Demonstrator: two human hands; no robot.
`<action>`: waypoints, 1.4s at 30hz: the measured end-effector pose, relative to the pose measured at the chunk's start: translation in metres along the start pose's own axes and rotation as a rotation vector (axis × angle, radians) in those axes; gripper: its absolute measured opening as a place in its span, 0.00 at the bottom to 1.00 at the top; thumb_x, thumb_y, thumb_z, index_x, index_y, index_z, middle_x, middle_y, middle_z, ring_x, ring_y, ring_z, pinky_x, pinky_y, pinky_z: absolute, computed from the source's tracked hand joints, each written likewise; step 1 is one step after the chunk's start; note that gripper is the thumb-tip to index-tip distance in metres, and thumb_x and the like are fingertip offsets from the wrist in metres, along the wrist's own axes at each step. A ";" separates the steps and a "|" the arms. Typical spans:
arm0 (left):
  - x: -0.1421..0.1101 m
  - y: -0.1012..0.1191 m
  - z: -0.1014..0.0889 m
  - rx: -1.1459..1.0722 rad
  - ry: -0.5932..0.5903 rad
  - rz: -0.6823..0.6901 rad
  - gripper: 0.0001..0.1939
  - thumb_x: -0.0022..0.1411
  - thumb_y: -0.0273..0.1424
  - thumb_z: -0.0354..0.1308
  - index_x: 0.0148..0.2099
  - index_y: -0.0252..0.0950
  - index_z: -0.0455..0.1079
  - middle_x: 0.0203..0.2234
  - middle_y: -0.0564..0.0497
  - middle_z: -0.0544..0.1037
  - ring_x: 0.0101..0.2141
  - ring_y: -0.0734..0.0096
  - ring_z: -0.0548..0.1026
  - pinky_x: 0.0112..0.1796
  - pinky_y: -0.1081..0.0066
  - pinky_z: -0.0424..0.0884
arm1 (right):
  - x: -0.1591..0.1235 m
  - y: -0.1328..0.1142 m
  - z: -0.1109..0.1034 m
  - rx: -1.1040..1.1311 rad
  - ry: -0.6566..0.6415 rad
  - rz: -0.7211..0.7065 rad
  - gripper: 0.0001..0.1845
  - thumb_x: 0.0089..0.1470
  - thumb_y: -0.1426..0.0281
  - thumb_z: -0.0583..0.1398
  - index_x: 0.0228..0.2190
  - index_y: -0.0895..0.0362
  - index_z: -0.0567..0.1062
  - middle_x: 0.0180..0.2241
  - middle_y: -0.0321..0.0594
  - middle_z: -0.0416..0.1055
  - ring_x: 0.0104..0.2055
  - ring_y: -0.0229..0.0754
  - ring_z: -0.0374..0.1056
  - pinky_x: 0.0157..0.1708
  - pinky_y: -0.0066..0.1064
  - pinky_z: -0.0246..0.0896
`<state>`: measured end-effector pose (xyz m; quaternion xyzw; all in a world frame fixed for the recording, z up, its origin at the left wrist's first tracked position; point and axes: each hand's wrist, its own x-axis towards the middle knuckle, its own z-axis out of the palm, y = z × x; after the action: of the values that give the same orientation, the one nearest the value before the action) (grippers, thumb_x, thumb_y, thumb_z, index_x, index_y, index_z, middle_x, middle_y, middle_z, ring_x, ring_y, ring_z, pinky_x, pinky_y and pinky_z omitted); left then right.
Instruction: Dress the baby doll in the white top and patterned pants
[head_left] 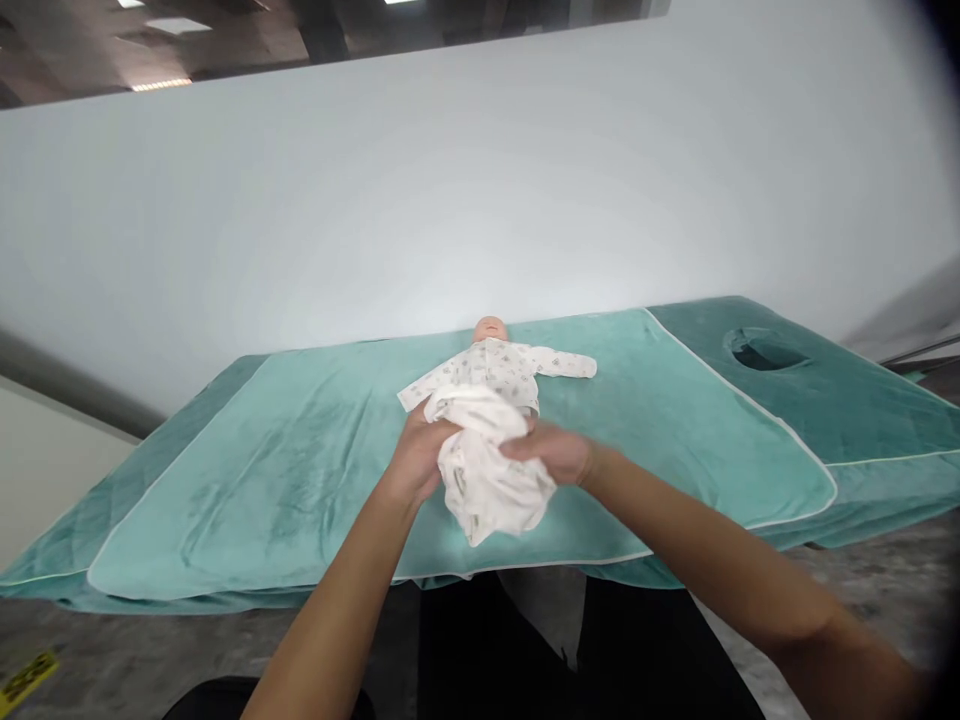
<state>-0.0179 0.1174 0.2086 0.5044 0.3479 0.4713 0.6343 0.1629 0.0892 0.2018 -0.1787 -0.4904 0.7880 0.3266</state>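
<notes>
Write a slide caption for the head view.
Left hand and right hand hold bunched white cloth above a green cover, near a doll in a patterned top.

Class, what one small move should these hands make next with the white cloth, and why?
Probably spread the white cloth between the left hand and the right hand: both hold it, but it is bunched up, so its shape cannot be made out. The doll lies just beyond, a patterned top covering its body.

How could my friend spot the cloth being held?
Find the green bed by the wall, then the doll's head at its far side. Come nearer, past the shirt, to the left hand and right hand. They hold the white cloth, bunched up, while the shirt lies spread out.
</notes>
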 end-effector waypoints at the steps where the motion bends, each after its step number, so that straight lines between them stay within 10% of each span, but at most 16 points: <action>1: 0.000 -0.002 0.000 0.026 0.018 -0.021 0.22 0.47 0.32 0.71 0.46 0.32 0.77 0.42 0.43 0.82 0.39 0.57 0.80 0.36 0.69 0.74 | 0.002 0.006 0.001 -0.018 -0.118 0.063 0.23 0.44 0.57 0.72 0.37 0.61 0.78 0.34 0.43 0.78 0.34 0.41 0.74 0.36 0.31 0.70; 4: -0.004 -0.006 -0.002 0.131 -0.034 -0.136 0.19 0.50 0.33 0.70 0.44 0.32 0.77 0.38 0.45 0.82 0.36 0.60 0.79 0.31 0.72 0.71 | 0.007 0.020 0.001 -0.064 -0.308 0.152 0.23 0.44 0.58 0.72 0.35 0.61 0.78 0.32 0.42 0.78 0.34 0.41 0.74 0.34 0.29 0.69; 12: -0.008 -0.009 -0.029 0.143 -0.258 -0.258 0.25 0.57 0.45 0.66 0.50 0.31 0.75 0.42 0.39 0.81 0.42 0.53 0.79 0.35 0.68 0.73 | 0.020 0.041 -0.017 0.079 0.179 -0.016 0.30 0.50 0.43 0.62 0.24 0.60 0.73 0.18 0.36 0.68 0.12 0.32 0.56 0.07 0.25 0.44; 17: -0.015 -0.007 -0.016 0.225 -0.288 -0.142 0.39 0.56 0.41 0.69 0.67 0.43 0.60 0.60 0.42 0.71 0.56 0.52 0.72 0.50 0.63 0.72 | 0.019 0.051 -0.023 0.030 0.478 -0.088 0.26 0.47 0.49 0.69 0.35 0.59 0.75 0.21 0.36 0.72 0.17 0.34 0.64 0.15 0.25 0.57; 22: -0.015 -0.009 -0.003 0.276 -0.248 -0.217 0.34 0.54 0.37 0.70 0.62 0.38 0.65 0.54 0.41 0.76 0.52 0.50 0.75 0.46 0.62 0.74 | 0.007 0.062 -0.039 -0.018 0.364 -0.035 0.27 0.49 0.51 0.67 0.40 0.61 0.77 0.22 0.37 0.73 0.15 0.36 0.62 0.14 0.28 0.56; 31: -0.013 -0.014 0.003 0.781 -0.207 -0.034 0.14 0.60 0.37 0.62 0.48 0.38 0.72 0.41 0.48 0.80 0.41 0.58 0.76 0.41 0.65 0.70 | -0.020 0.036 -0.025 -0.283 0.241 -0.057 0.23 0.43 0.62 0.72 0.41 0.56 0.77 0.40 0.39 0.77 0.46 0.45 0.71 0.48 0.36 0.66; 42: -0.041 -0.016 0.006 0.688 -0.621 -0.289 0.22 0.58 0.37 0.64 0.55 0.43 0.70 0.49 0.49 0.77 0.48 0.57 0.75 0.43 0.65 0.71 | -0.062 0.129 0.002 -0.657 0.951 -0.083 0.09 0.48 0.72 0.59 0.34 0.53 0.72 0.34 0.37 0.74 0.36 0.46 0.68 0.36 0.36 0.62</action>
<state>-0.0218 0.0761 0.1935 0.7482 0.3445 0.0633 0.5635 0.1630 0.0054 0.0860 -0.5857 -0.5153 0.4138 0.4692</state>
